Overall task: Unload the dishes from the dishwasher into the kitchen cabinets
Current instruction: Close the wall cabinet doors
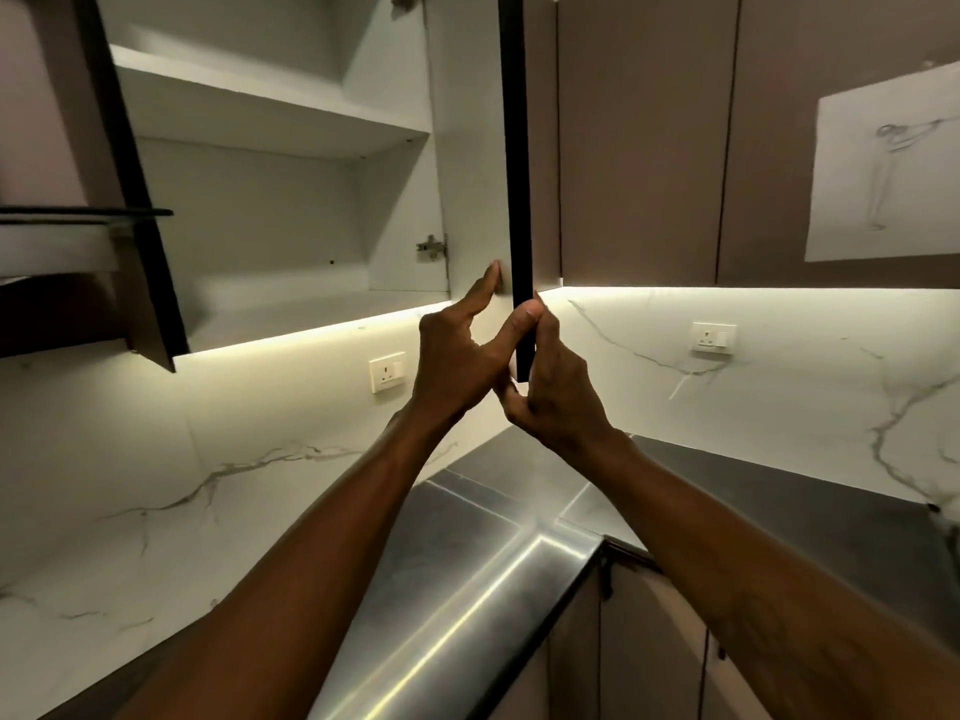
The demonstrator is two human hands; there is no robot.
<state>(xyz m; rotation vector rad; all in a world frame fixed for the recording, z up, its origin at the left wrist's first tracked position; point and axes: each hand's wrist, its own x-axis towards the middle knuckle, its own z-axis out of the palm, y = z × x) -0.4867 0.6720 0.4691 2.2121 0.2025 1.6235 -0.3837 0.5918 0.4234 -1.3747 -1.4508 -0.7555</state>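
An upper cabinet point(291, 210) stands open with white shelves that hold nothing I can see. Its right door point(475, 148) swings out toward me, white inside with a dark edge point(515, 148). My left hand point(462, 356) is at the door's lower corner, forefinger straight against the white inner face and thumb on the dark edge. My right hand point(550, 387) grips the bottom of that dark edge from the other side. The left door point(130, 200) hangs open at the left. No dishes or dishwasher are in view.
A steel counter point(467, 589) runs below, turning a corner under the cabinets. The marble backsplash carries two wall sockets point(387, 371) point(712, 337). Closed brown upper cabinets point(644, 137) sit to the right, one with a paper sketch point(888, 168). Lower cabinet doors point(649, 657) show at bottom right.
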